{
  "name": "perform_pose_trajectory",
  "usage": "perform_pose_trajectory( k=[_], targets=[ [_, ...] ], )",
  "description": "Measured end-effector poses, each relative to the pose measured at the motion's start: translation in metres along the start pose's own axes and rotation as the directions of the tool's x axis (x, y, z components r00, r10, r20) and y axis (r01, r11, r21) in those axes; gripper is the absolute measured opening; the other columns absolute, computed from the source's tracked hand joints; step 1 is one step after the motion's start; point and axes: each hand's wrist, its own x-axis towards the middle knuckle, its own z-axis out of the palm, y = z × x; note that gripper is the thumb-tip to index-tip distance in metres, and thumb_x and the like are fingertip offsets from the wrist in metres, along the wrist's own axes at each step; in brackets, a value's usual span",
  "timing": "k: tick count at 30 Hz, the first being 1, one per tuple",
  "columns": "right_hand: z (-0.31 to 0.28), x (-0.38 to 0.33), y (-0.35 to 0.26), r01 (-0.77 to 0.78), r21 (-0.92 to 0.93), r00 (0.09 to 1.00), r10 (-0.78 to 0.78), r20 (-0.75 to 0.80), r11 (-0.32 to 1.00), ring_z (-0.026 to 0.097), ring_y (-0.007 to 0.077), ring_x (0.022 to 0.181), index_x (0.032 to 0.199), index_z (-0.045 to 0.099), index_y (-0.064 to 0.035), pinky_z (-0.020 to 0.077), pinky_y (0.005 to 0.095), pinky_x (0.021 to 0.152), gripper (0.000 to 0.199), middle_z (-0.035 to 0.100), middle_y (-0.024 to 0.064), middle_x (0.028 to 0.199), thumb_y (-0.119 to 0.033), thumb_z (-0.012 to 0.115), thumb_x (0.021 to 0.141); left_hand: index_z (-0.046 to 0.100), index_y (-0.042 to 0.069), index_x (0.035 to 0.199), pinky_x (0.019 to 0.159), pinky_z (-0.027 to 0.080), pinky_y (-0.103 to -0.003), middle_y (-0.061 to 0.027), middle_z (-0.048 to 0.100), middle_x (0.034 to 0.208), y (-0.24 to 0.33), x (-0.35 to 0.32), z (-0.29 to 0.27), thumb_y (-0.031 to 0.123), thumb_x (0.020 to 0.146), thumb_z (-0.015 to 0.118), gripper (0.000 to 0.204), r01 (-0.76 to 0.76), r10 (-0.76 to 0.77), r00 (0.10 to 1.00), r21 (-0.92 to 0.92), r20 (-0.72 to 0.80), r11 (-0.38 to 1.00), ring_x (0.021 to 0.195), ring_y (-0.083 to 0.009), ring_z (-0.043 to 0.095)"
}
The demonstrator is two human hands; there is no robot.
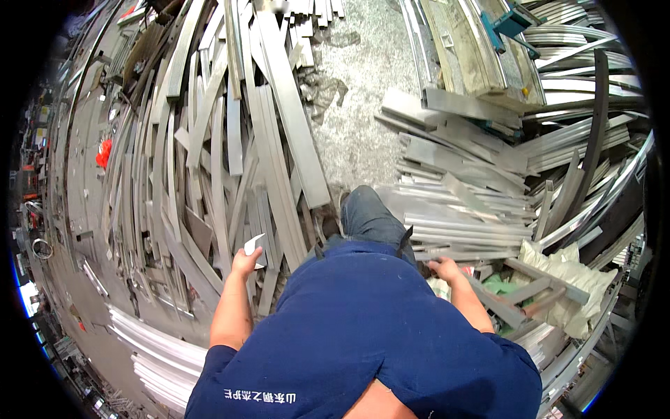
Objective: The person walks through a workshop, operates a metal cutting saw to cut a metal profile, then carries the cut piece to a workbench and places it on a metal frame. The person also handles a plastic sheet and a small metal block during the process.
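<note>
My left hand [246,262] is closed on a small piece of white paper [253,244], thumb and fingers pinching it beside my left hip. Below it lie long grey metal bars [272,181], heaped on the floor. On the other side my right hand [444,268] hangs by my right hip. Its fingers are loosely bent and partly apart, and I see nothing in them. It is nearest to a stack of shiny metal profiles [467,230] and a frame of metal bars [551,283].
A strip of grey floor [356,105] runs ahead between the heaps. At the right lie a pale crumpled sack [583,283] and curved metal strips [614,188]. A teal clamp-like part [513,21] stands far right. Bundled white lengths [164,349] lie lower left, an orange-red bag [104,153] far left.
</note>
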Motion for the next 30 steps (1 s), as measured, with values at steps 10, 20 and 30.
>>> perform_pose_trajectory(
  k=[10,20,30],
  targets=[
    [-0.183,0.171,-0.177,-0.223,0.448,0.966,0.259,-0.019,0.865,0.06,0.0216,0.06,0.096,0.064,0.0019,0.0496,0.0357,0.05,0.025,0.064,0.0111,0.081,-0.02,0.064,0.085,0.06,-0.002,0.107,0.047,0.053,-0.041,-0.0124,0.064,0.09,0.245,0.136,-0.053,0.038,0.076,0.077,0.053,0.057,-0.05,0.998,-0.234,0.033,0.971,0.066,-0.0235,0.063],
    [-0.433,0.343,-0.557,0.368,0.282,0.922,-0.309,-0.233,0.886,0.062,0.014,0.07,0.115,0.061,0.0014,0.0495,0.0287,0.062,0.037,0.067,0.0103,0.09,-0.02,0.067,0.085,0.061,-0.008,0.109,0.054,0.046,-0.043,-0.0147,0.063,0.093,0.431,0.212,-0.05,0.047,0.073,0.077,0.068,0.302,-0.302,0.93,0.035,0.211,0.953,0.075,-0.0254,0.06],
    [-0.543,0.521,-0.585,0.085,0.29,0.972,-0.015,-0.234,0.953,0.056,0.0181,0.06,0.096,0.064,0.0046,0.0431,0.0332,0.052,0.027,0.062,0.0103,0.076,-0.022,0.061,0.089,0.066,-0.005,0.102,0.053,0.049,-0.042,-0.0129,0.065,0.091,0.743,0.451,-0.061,0.049,0.072,0.076,0.063,0.284,-0.32,0.935,0.215,0.157,0.935,0.071,-0.0254,0.062]
  ],
)
